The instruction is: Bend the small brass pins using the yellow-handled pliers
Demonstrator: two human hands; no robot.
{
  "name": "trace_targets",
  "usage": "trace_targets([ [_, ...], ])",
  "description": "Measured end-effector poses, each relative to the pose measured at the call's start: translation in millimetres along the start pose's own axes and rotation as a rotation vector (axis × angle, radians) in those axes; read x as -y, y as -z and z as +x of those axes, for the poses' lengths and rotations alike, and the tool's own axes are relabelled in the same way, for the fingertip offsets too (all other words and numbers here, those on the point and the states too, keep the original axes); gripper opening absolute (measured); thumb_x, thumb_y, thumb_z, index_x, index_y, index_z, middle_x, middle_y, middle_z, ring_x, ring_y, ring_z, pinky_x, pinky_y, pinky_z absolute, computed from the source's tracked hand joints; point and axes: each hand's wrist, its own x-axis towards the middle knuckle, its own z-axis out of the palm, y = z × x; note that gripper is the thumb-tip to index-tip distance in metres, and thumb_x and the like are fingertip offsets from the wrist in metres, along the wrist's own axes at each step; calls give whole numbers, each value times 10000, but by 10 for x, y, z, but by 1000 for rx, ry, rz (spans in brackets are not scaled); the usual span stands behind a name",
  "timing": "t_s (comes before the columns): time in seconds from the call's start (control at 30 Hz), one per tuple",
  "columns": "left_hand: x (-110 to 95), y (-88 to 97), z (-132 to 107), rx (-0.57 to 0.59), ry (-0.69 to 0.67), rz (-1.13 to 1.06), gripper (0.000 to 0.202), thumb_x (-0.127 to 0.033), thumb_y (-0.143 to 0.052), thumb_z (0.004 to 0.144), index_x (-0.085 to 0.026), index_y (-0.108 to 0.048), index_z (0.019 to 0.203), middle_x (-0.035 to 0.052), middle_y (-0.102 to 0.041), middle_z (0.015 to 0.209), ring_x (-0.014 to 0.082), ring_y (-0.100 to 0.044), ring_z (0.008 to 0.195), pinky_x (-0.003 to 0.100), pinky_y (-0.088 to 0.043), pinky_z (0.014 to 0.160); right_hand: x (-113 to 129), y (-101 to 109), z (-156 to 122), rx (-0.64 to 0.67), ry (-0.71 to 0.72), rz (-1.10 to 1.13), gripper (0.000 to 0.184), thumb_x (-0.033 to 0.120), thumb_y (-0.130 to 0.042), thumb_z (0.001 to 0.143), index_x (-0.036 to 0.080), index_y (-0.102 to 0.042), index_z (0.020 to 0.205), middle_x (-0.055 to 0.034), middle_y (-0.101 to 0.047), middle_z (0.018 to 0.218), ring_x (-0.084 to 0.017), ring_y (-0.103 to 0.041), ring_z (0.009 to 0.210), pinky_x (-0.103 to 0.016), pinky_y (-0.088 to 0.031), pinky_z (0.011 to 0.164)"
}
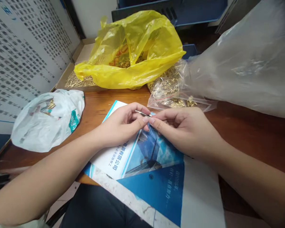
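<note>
My left hand point(127, 122) is closed in a pinch around a thin, dark metal piece point(142, 113), whose slim end shows between thumb and forefinger. My right hand point(184, 126) is also pinched, its thumb tip meeting the left thumb. What sits between the right fingertips is hidden. Both hands are held over a blue and white printed brochure point(154, 183), which lies across the front of the table. Just behind the right hand, a clear zip bag point(166, 84) holds many small brass-coloured pins.
A yellow plastic bag point(133, 74) with brass pieces stands at the back, partly over a cardboard tray point(68, 72) of long brass pins. To the left lies a white plastic bag point(47, 126) with a few pins on it. A large translucent bag point(247, 66) bulges at right.
</note>
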Motion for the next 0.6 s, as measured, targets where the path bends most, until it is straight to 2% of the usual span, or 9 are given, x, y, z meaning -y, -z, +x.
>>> trace_targets([
  [0.13, -109, 17, -69, -47, -104, 25, 115, -226, -599, 939, -139, -538, 983, 9, -645, 748, 92, -583, 655, 213, -453, 610, -26, 24, -15, 35, 66, 14, 329, 389, -628, 899, 154, -704, 681, -17, -591, 568, -95, -447, 486, -222, -316, 446],
  [0.23, -379, 186, -350, -237, -178, 210, 122, -215, -664, 881, -141, -590, 944, 21, -660, 763, 120, -634, 742, 239, -493, 710, -50, 42, -51, 45, 101, 13, 429, 463, -575, 931, 157, -661, 643, -20, -549, 539, -101, -435, 455, -237, -320, 426],
  [0.27, -477, 289, -487, -334, -141, 317, 142, -237, -689, 859, -142, -623, 940, 30, -671, 775, 134, -638, 743, 254, -493, 708, -56, 50, -67, 47, 106, 19, 438, 486, -563, 933, 159, -674, 663, -19, -532, 526, -108, -430, 444, -244, -318, 414],
  [0.33, -630, 558, -786, -513, 43, 520, 239, -302, -733, 817, -153, -677, 996, 45, -702, 793, 168, -641, 745, 288, -475, 676, -65, 72, -96, 22, 128, 21, 413, 499, -564, 925, 168, -719, 733, -26, -529, 519, -127, -439, 438, -261, -322, 404],
  [0.4, -685, 887, -1050, -717, 244, 759, 288, -413, -721, 809, -198, -713, 1000, 27, -725, 823, 188, -616, 737, 321, -430, 654, -66, 112, -112, -31, 150, -12, 345, 444, -582, 921, 186, -735, 751, -52, -586, 562, -148, -495, 479, -277, -364, 443],
  [0.43, -669, 1061, -1146, -824, 302, 881, 266, -450, -711, 797, -218, -713, 927, -2, -722, 814, 202, -610, 771, 334, -419, 687, -66, 141, -111, -67, 158, -34, 316, 413, -595, 916, 193, -729, 733, -62, -608, 584, -152, -516, 503, -283, -378, 469],
  [0.47, -626, 1232, -1209, -768, 374, 997, 238, -461, -678, 817, -242, -705, 907, -43, -712, 820, 217, -605, 840, 341, -421, 754, -66, 177, -103, -111, 153, -50, 297, 386, -604, 911, 195, -719, 715, -68, -625, 606, -152, -529, 525, -286, -385, 494],
  [0.53, -478, 1538, -1236, -721, 363, 1209, 173, -447, -601, 845, -293, -671, 805, -94, -660, 720, 239, -549, 877, 357, -378, 806, -73, 273, -61, -226, 130, -47, 297, 406, -622, 896, 185, -717, 722, -51, -590, 580, -135, -491, 514, -286, -360, 498],
  [0.6, -299, 1757, -1179, -695, 353, 1249, 131, -422, -622, 795, -317, -636, 717, -83, -613, 622, 285, -522, 849, 381, -334, 791, -96, 396, 5, -315, 64, -31, 316, 431, -617, 893, 160, -734, 779, -21, -541, 548, -125, -453, 501, -278, -338, 487],
])
